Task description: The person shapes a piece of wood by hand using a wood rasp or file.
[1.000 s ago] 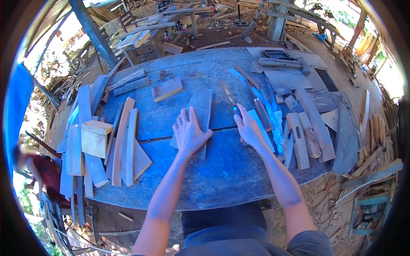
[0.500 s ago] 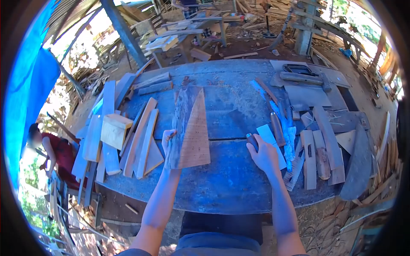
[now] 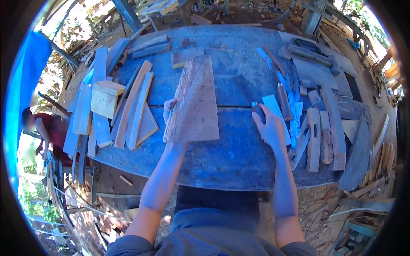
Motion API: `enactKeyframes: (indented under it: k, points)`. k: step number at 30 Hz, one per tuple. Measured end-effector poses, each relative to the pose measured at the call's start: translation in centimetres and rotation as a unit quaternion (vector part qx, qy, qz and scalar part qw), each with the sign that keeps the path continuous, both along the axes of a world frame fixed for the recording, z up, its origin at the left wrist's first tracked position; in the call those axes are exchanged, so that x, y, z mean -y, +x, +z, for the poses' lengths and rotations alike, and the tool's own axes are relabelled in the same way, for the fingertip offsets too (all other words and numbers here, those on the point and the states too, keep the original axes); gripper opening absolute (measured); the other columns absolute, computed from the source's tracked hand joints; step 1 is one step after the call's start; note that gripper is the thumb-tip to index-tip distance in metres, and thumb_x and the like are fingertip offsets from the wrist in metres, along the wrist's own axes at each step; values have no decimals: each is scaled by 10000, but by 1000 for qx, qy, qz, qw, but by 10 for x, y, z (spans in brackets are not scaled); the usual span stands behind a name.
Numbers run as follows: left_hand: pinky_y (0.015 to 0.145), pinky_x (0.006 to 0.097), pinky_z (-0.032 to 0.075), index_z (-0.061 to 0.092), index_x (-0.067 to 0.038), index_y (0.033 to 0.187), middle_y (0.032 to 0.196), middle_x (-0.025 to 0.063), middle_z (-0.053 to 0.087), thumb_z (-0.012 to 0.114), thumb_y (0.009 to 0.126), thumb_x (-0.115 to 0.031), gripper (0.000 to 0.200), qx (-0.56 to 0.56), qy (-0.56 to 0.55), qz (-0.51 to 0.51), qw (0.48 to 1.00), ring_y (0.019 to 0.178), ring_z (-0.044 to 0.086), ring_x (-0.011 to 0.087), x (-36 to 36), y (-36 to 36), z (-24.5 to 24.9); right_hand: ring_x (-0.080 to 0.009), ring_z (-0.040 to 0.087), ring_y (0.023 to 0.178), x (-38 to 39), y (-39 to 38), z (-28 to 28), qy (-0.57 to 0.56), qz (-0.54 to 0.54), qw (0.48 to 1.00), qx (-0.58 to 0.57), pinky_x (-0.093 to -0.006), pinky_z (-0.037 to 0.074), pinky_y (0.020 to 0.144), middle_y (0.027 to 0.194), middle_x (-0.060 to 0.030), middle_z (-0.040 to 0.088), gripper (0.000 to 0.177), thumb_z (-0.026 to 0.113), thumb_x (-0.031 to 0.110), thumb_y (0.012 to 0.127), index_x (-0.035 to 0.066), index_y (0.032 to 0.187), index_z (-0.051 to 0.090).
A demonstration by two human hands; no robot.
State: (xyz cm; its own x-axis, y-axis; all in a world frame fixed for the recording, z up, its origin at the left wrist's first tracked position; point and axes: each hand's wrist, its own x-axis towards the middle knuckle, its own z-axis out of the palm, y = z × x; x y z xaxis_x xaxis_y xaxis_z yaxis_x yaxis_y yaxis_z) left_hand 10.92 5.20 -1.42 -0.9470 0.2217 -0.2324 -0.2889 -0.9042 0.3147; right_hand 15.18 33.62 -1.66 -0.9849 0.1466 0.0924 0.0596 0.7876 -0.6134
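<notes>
A flat wooden board (image 3: 197, 111), tapered toward its far end and with a rough bark-like left edge, is raised over the worktable. My left hand (image 3: 170, 107) grips it from the left side, the fingers curled at the edge and most of the palm hidden behind the wood. To the right, my right hand (image 3: 270, 124) is closed round the dark handle of a flat-bladed hand tool (image 3: 244, 87), whose blade points away and to the left over the tabletop. Just beside that hand lie a pale flat strip (image 3: 273, 112) and a wooden handle (image 3: 283, 101).
The blue worktable (image 3: 205, 164) carries stacked wood strips and a pale block (image 3: 105, 98) on the left. Several shaped wood pieces (image 3: 314, 138) and a metal clamp-like frame (image 3: 305, 48) lie on the right. Another person (image 3: 47, 132) is at the far left.
The board has turned so that its flat face shows more, and a wood block behind it has come into sight. My right hand keeps the tool. The view has tilted downward.
</notes>
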Motion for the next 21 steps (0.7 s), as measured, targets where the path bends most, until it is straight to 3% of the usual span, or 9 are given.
enactKeyframes:
  k: [9, 12, 13, 15, 16, 17, 18, 20, 21]
  points:
    - [948, 518, 486, 435, -4, 1392, 1248, 206, 563, 611, 819, -376, 706, -15, 23, -17, 999, 1104, 583, 342, 3, -9, 6, -402, 692, 832, -3, -2, -4, -44, 10, 999, -7, -459, 531, 723, 902, -221, 710, 469, 619, 409, 940, 72, 1265, 603]
    - [921, 419, 516, 585, -34, 1222, 1119, 129, 650, 605, 851, -418, 535, -34, -313, 23, 949, 1042, 630, 285, 5, -34, 12, -388, 698, 820, -3, -3, -3, -53, 15, 998, -6, -444, 533, 716, 891, -214, 711, 475, 621, 412, 940, 67, 1265, 602]
    - [921, 419, 516, 585, -34, 1222, 1119, 129, 650, 605, 851, -418, 535, -32, -311, 23, 949, 1042, 630, 285, 7, -40, 15, -388, 698, 820, -3, -2, 0, -51, 15, 999, -5, -444, 533, 716, 891, -214, 711, 475, 621, 412, 940, 67, 1265, 602]
    - [970, 367, 482, 543, 5, 1306, 1249, 179, 607, 686, 763, -381, 681, -187, -637, 1, 748, 1117, 608, 294, 5, -46, 48, -367, 704, 815, 4, 1, 20, -92, -17, 991, 92, -431, 531, 712, 876, -206, 710, 480, 619, 417, 943, 67, 1271, 601]
    - [994, 341, 465, 522, 24, 1348, 1314, 204, 585, 726, 719, -362, 766, -256, -762, -11, 595, 1154, 597, 298, 4, -47, 55, -367, 704, 815, 3, 0, 16, -92, -17, 991, 93, -431, 531, 712, 876, -206, 710, 480, 619, 417, 943, 67, 1271, 601]
    - [1020, 428, 418, 506, 5, 1368, 1394, 274, 489, 758, 664, -397, 849, -305, -858, 19, 414, 1231, 525, 353, 1, -45, 59, -357, 706, 810, 2, -1, 9, -79, -6, 995, 62, -426, 529, 708, 865, -201, 709, 481, 615, 420, 947, 69, 1275, 601]
    - [1020, 428, 418, 506, 5, 1368, 1394, 274, 489, 758, 664, -397, 849, -307, -856, 16, 416, 1231, 525, 353, 1, -42, 64, -346, 708, 805, -1, -1, 5, -64, 4, 997, 33, -422, 528, 704, 854, -196, 708, 481, 611, 422, 951, 70, 1278, 600]
    - [1093, 430, 336, 503, -30, 1413, 1482, 251, 395, 741, 665, -359, 851, -396, -905, -11, 153, 1347, 419, 351, 7, -36, 77, -342, 708, 801, -3, -1, 3, -58, -1, 998, 35, -420, 525, 697, 852, -193, 708, 480, 607, 425, 954, 73, 1281, 600]
    - [1112, 478, 283, 487, -27, 1428, 1511, 221, 368, 746, 672, -366, 868, -391, -907, -41, 154, 1380, 362, 360, 13, -38, 74, -337, 708, 796, -3, -1, 2, -55, -3, 998, 35, -419, 523, 691, 851, -190, 707, 480, 602, 427, 957, 76, 1284, 599]
